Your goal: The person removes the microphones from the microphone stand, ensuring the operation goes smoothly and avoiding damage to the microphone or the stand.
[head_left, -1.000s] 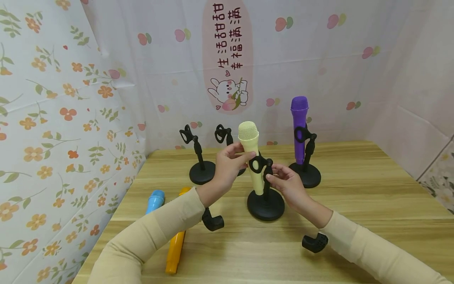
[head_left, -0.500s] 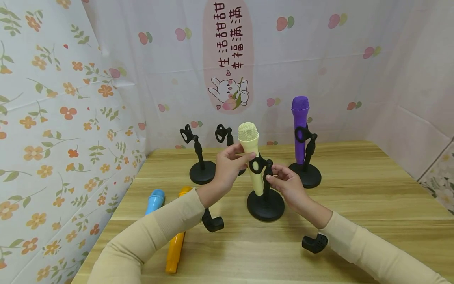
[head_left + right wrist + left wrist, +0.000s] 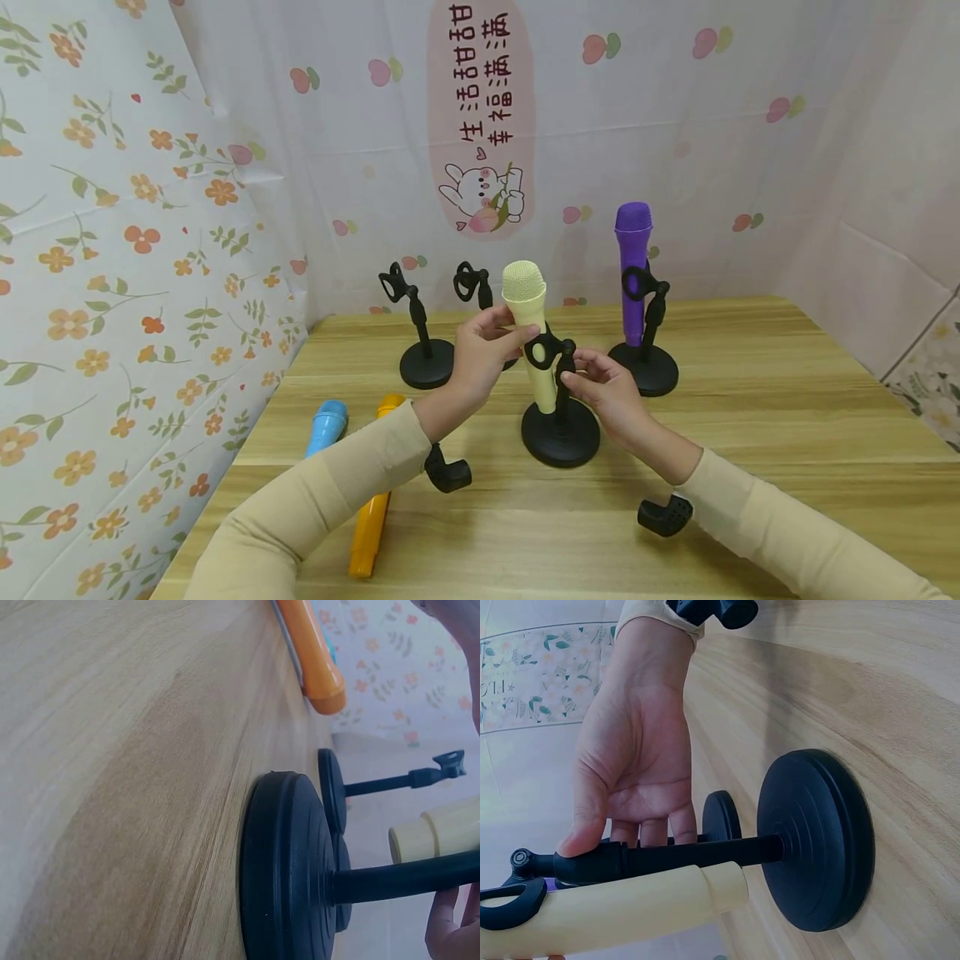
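Note:
In the head view my left hand [image 3: 480, 354] holds a pale yellow microphone [image 3: 543, 392] just below its mesh head, thumb in front. The microphone leans slightly and passes through the ring clip [image 3: 542, 350] of a black desktop stand [image 3: 560, 437]. My right hand [image 3: 611, 396] pinches that stand's upright post between thumb and fingers. Seen from the left wrist, the right thumb lies along the black post [image 3: 697, 855], and the microphone's tail end [image 3: 724, 887] runs beside it above the round base [image 3: 814, 840].
A purple microphone [image 3: 633, 242] stands in another stand [image 3: 647, 371] at the back right. Two more stands, one at back left [image 3: 427, 365] and one partly behind my left hand, hold no microphone. A blue microphone [image 3: 327, 423] and an orange one [image 3: 370, 533] lie at left, partly under my sleeve.
The yellow microphone has slid down very slightly in the clip, with my left hand still on it. My right hand and the stand keep their places.

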The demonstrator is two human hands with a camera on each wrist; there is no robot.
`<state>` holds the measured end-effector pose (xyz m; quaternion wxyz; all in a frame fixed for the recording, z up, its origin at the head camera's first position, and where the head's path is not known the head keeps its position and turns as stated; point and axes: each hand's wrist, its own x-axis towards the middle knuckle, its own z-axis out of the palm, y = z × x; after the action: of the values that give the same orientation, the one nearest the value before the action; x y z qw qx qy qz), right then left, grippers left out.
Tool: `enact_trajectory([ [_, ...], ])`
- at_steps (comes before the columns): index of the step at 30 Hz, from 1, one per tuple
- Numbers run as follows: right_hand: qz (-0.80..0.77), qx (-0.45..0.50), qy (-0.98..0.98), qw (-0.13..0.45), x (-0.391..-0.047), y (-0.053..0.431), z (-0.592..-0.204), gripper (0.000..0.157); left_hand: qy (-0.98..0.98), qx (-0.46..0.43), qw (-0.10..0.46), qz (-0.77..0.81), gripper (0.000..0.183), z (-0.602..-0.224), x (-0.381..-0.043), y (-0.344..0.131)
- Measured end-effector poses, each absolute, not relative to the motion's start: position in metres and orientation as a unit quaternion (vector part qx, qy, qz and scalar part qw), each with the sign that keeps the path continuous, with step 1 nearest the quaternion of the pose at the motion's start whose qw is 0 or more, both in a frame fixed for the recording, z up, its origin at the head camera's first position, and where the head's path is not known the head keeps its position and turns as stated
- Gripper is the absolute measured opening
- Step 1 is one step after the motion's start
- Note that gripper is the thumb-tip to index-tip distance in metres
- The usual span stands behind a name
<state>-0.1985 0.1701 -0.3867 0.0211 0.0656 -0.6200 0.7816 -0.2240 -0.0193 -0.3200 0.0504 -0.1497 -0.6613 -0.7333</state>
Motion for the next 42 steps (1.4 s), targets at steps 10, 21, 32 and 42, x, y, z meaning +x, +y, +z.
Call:
enact_trajectory([
  [10,0.770,0.055,-0.635,0.021,-0.1969,0.1689,-0.3873,0.025,-0.666,-0.151,0.053,-0.729,0.034,-0.3220,-0.2226,-0.0218],
  [21,0.766,0.051,-0.640,0.019,-0.1959,0.1688,-0.3881,0.023,-0.663,-0.151,0.052,-0.731,0.034,-0.3230,-0.2203,-0.0216],
  [32,0.770,0.063,-0.634,0.034,-0.1981,0.1683,-0.3898,0.025,-0.657,-0.144,0.064,-0.738,0.034,-0.3249,-0.2184,-0.0169],
  [42,0.754,0.081,-0.649,0.058,-0.1983,0.1686,-0.3911,0.026,-0.643,-0.125,0.061,-0.753,0.032,-0.3281,-0.2155,-0.0135],
])
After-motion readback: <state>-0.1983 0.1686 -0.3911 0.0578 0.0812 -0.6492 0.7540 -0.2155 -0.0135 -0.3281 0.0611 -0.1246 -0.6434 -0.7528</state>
